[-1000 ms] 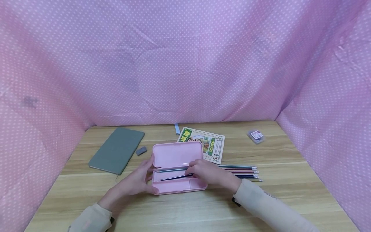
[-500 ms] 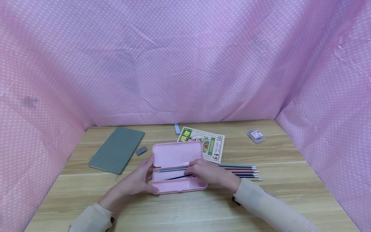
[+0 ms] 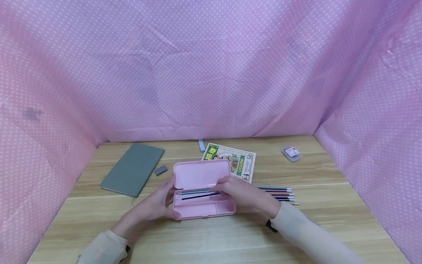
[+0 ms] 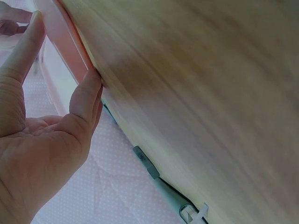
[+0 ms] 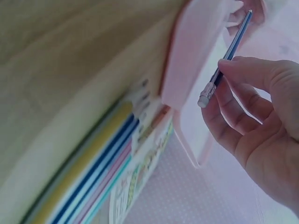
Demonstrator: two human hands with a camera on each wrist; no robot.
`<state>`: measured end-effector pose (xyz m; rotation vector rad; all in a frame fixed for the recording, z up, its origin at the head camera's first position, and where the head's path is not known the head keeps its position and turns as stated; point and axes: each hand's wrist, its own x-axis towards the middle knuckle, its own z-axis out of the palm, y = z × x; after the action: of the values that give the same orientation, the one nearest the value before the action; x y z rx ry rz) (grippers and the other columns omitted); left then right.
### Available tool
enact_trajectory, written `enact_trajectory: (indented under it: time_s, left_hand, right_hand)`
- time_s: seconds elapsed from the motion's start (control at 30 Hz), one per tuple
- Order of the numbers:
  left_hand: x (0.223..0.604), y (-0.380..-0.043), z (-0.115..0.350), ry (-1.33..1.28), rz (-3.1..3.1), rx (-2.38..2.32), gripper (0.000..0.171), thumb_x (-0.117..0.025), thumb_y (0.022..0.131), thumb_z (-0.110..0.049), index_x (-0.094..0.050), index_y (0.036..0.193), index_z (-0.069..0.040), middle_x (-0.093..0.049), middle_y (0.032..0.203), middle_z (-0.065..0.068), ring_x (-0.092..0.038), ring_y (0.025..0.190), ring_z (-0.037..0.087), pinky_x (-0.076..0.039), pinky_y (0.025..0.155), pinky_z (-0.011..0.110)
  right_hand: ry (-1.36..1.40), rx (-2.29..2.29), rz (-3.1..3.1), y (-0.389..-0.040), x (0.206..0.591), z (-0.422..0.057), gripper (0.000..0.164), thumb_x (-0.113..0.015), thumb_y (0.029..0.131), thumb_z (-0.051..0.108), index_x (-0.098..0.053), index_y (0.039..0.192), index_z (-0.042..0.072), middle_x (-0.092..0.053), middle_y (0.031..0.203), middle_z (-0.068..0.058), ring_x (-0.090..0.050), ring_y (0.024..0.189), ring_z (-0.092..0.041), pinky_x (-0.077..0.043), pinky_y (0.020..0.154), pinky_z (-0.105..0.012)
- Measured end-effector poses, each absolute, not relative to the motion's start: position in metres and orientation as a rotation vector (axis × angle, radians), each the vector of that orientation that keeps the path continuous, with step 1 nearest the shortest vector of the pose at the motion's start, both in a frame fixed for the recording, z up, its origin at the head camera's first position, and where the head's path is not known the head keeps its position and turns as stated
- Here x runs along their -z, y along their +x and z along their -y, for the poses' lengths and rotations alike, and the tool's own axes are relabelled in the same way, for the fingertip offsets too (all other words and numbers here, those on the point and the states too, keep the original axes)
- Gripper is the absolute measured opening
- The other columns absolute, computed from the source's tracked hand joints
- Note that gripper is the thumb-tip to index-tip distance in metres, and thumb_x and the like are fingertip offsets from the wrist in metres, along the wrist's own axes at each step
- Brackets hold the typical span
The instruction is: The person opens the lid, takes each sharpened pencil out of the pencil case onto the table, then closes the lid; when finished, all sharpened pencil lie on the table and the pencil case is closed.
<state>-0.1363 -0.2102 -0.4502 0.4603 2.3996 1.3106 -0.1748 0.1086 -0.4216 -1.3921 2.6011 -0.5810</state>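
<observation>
An opened pink pencil case point(image 3: 202, 174) lies on the table, its lid tipped back. My left hand point(image 3: 158, 203) grips the left end, thumb at the front edge and fingers around the back corner. Over the right part of the case, my right hand point(image 3: 238, 191) pinches a dark blue pencil point(image 3: 197, 197) near its eraser end, between thumb and fingers. The white eraser tip point(image 5: 204, 101) pokes out in the right wrist view. A teal pencil point(image 3: 191, 192) lies along the rear of the long compartment. The front compartments hold nothing.
Several pencils point(image 3: 286, 194) lie in a row right of the case. Behind it is an illustrated booklet point(image 3: 245, 157) with a light blue strip point(image 3: 201, 145) nearby. A green notebook point(image 3: 133, 170) and grey eraser point(image 3: 160, 170) lie left, a small clear box point(image 3: 291, 154) far right.
My right hand has shifted slightly back and to the right. The dark blue pencil has swung closer to the teal one, lying less slanted. My left hand stays on the case.
</observation>
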Motion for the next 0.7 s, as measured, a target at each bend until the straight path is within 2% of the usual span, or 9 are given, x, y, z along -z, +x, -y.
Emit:
enact_trajectory:
  time_s: [0.17,0.27,0.43,0.7]
  left_hand:
    - [0.450,-0.136,0.210,0.447,-2.395,-1.311,0.137,-0.095,0.068,-0.019,0.004,0.162,-0.005,-0.016,0.159,0.027,-0.040,0.140,0.040,-0.045,0.109,0.042]
    - [0.450,-0.136,0.210,0.445,-2.394,-1.313,0.136,-0.095,0.069,-0.019,0.003,0.162,-0.006,-0.017,0.159,0.027,-0.041,0.140,0.040,-0.044,0.109,0.043]
    - [0.450,-0.137,0.210,0.439,-2.401,-1.307,0.134,-0.095,0.070,-0.021,0.002,0.163,-0.008,-0.019,0.159,0.025,-0.042,0.139,0.039,-0.044,0.110,0.045]
    - [0.449,-0.136,0.210,0.445,-2.412,-1.297,0.134,-0.095,0.070,-0.022,0.001,0.163,-0.008,-0.019,0.159,0.024,-0.043,0.139,0.038,-0.045,0.109,0.044]
  right_hand:
    - [-1.474,0.612,-2.626,-0.174,0.411,-0.121,0.037,-0.068,0.092,-0.004,-0.069,0.129,0.004,-0.067,0.100,-0.004,-0.057,0.085,-0.009,-0.056,0.077,-0.021]
    - [-1.530,0.656,-2.628,-0.174,0.407,-0.132,0.037,-0.067,0.091,-0.008,-0.069,0.126,0.002,-0.066,0.103,-0.005,-0.059,0.087,-0.010,-0.057,0.079,-0.022]
    - [-1.530,0.733,-2.635,-0.173,0.403,-0.152,0.035,-0.064,0.090,-0.012,-0.071,0.120,0.004,-0.067,0.110,-0.004,-0.062,0.094,-0.011,-0.059,0.082,-0.024]
    - [-1.539,0.863,-2.613,-0.171,0.403,-0.188,0.037,-0.068,0.087,-0.012,-0.071,0.119,0.007,-0.070,0.108,0.000,-0.066,0.095,-0.013,-0.060,0.082,-0.029]
